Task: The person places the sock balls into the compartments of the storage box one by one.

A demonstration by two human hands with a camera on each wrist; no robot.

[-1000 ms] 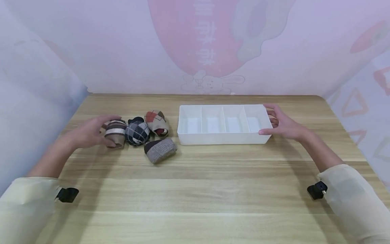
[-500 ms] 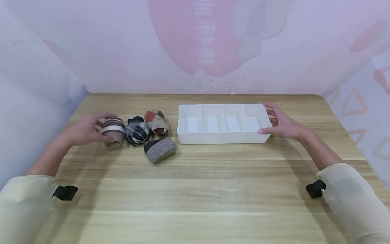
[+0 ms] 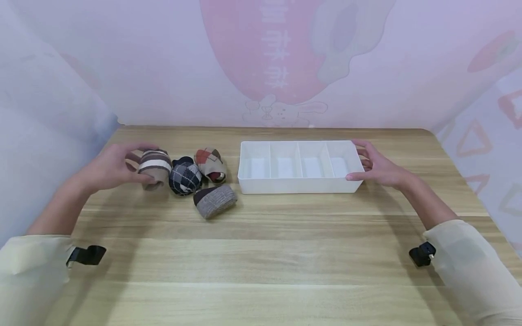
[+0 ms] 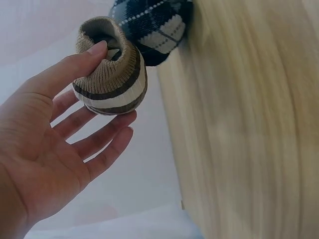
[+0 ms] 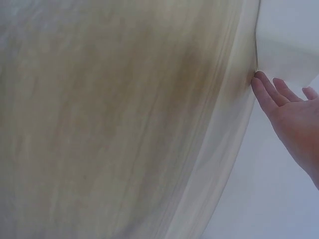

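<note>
Hands worked at either end of a wooden counter, seen from the head camera. The left hand grasped a striped sock roll, thumb on its upper edge and fingers curled beneath it, at the left end of a cluster of four rolls. The left wrist view showed the same grip up close: the thumb pressed on the roll's open cuff, the fingers cupped under its brown, cream and dark bands. Whether the roll rested on the counter or was just clear of it could not be told.

Just right of it, and touching it, sat a dark argyle roll. A tan argyle roll with a red patch lay behind and to the right, near the tray. A grey roll lay in front of the group, closest to the person.

The right hand rested against the right end of a white tray, its thumb at the near right corner and its relaxed fingers along the end wall, grasping nothing. The right wrist view showed the fingertips touching the tray's wall. The tray had four compartments side by side and stood right of the rolls, well apart from the striped one. Cream sleeves covered both forearms.
</note>
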